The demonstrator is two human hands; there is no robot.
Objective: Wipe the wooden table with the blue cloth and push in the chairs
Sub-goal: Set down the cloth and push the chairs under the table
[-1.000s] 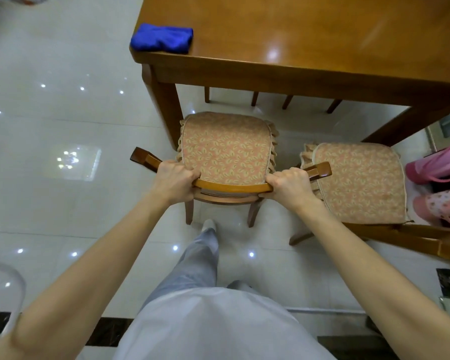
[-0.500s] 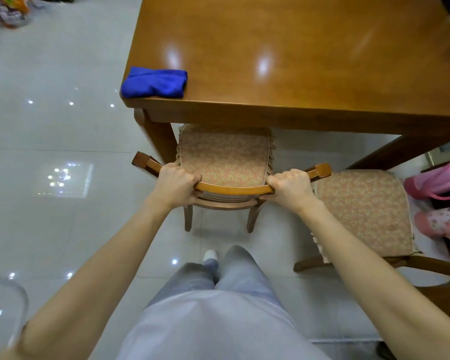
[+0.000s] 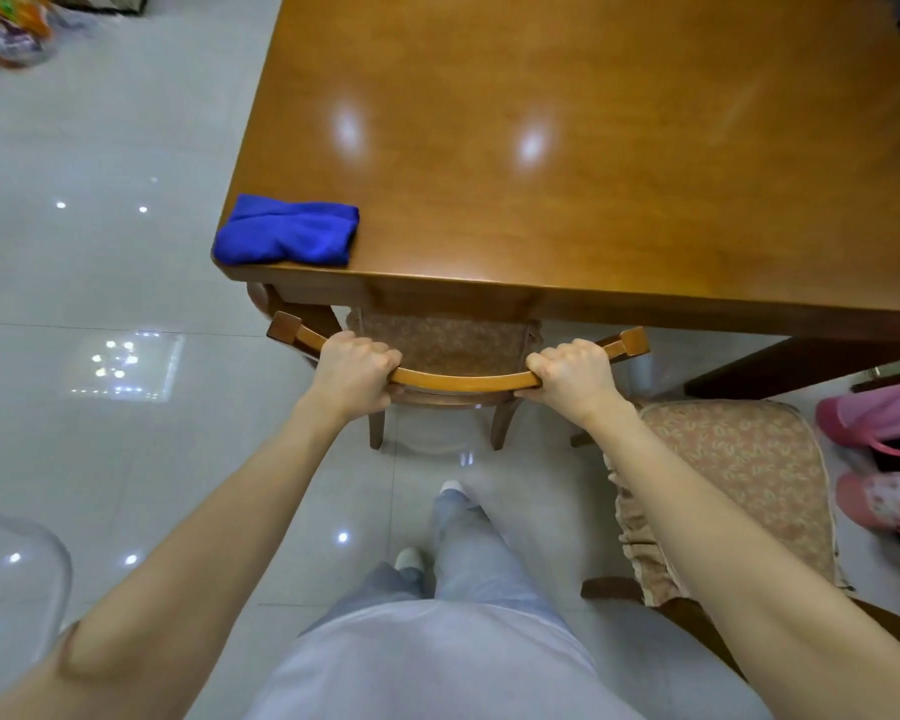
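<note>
Head view, looking down. Wooden table fills upper centre and right of frame, glossy top with two light glints. Blue cloth lies bunched on the table's near left corner, just inside the edge, touched by neither hand. Chair sits below that corner at mid-frame: its patterned seat cushion is mostly under the tabletop, its curved top rail and two rear legs showing on the near side. Left hand grips the rail toward its left end, right hand toward its right end; on both, fingers are curled over the rail and packed close together, knuckles up, thumbs tucked beneath the wood. Both forearms run in bare from the lower corners. Second chair stands at right of frame with its cushion fully clear of the table, just beside the right forearm. Pale trousers and a light shoe at lower centre on shiny grey floor tiles. Pink items at right edge, too cropped to identify. Clear curved plastic object lower left. Colourful bag at upper left corner.
</note>
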